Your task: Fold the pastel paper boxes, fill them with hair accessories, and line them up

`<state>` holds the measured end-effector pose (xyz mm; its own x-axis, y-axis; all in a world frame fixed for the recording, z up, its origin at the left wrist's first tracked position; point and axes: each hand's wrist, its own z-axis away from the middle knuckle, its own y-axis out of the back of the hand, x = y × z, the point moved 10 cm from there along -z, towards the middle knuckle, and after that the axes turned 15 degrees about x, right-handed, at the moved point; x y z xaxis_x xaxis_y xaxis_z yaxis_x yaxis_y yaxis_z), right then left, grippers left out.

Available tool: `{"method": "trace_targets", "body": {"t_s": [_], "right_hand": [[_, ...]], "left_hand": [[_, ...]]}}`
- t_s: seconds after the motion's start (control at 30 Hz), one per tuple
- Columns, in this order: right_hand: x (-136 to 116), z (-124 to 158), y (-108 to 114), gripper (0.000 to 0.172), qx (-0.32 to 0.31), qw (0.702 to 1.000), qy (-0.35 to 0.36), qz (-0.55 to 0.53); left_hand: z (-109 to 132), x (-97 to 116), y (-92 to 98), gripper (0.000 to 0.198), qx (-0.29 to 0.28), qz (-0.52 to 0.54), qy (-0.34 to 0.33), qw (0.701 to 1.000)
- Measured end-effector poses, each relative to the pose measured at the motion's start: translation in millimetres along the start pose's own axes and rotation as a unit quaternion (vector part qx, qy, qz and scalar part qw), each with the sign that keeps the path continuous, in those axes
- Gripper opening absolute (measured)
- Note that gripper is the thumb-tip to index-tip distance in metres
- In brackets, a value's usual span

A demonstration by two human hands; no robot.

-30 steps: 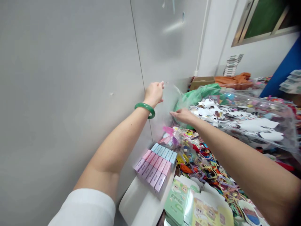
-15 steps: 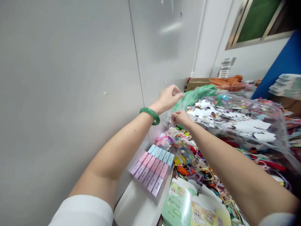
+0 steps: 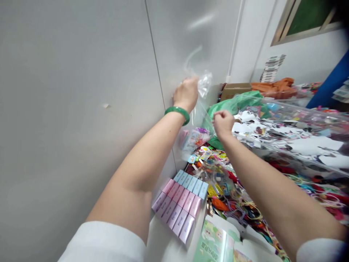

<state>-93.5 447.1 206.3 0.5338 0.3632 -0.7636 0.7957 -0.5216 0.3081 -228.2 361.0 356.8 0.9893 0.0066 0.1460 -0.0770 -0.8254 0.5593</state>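
Note:
A clear plastic bag (image 3: 204, 85) is bunched at the top in my left hand (image 3: 187, 92), which is closed around it close to the grey wall. Below that grip the bag hangs down, with pink and purple packets (image 3: 198, 137) showing through its lower part. My right hand (image 3: 223, 123) is a closed fist to the right of the bag. A thin, taut strand of clear plastic seems to run from the bag to this fist. A green bangle (image 3: 177, 112) circles my left wrist.
Rows of purple, pink and blue small boxes (image 3: 180, 203) stand on a white surface (image 3: 160, 236). Green printed cartons (image 3: 212, 240) lie beside them. A large clear bag of white cutouts (image 3: 300, 143), green plastic (image 3: 237, 102) and colourful loose trinkets (image 3: 231, 185) fill the right side.
My left hand has risen and drawn the clear bag up from the pile, so its packets now hang in view. My right hand has moved slightly up and to the right.

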Motion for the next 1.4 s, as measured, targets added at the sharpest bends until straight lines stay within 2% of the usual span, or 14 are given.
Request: {"method": "trace_targets", "body": {"t_s": [0.07,0.13,0.27,0.37,0.53,0.67,0.9,1.17,1.4], "right_hand": [[34,24,-33,0.029,-0.054,0.997,-0.002,0.056],[55,55,-71,0.022,-0.122,0.987,0.015,0.106],[74,109,-131,0.034,-0.226,0.951,0.085,0.194],[94,134,-154,0.036,-0.263,0.919,0.129,0.264],[132,162,-168,0.042,-0.286,0.874,0.174,0.352],[148,171,-159,0.043,-0.309,0.848,0.214,0.374],[168,160,-110,0.044,-0.324,0.817,0.235,0.414],[168,166,-69,0.039,-0.334,0.81,0.272,0.398],[173,169,-30,0.038,-0.329,0.808,0.261,0.413]], "left_hand": [[-22,7,6.5,0.039,0.032,-0.014,-0.017,0.999],[-34,9,5.3,0.038,0.044,-0.022,-0.023,0.999],[-38,4,-8.2,0.038,0.027,-0.046,-0.027,0.998],[-37,5,-14.2,0.039,0.015,-0.065,-0.044,0.997],[-41,5,-18.6,0.038,0.009,-0.059,-0.04,0.997],[-43,5,-20.0,0.039,0.01,-0.041,-0.037,0.998],[-33,6,-20.1,0.042,-0.009,-0.037,-0.046,0.998],[-28,6,-20.7,0.041,-0.014,-0.052,-0.064,0.996],[-27,2,-21.1,0.04,-0.013,-0.019,-0.039,0.999]]}}
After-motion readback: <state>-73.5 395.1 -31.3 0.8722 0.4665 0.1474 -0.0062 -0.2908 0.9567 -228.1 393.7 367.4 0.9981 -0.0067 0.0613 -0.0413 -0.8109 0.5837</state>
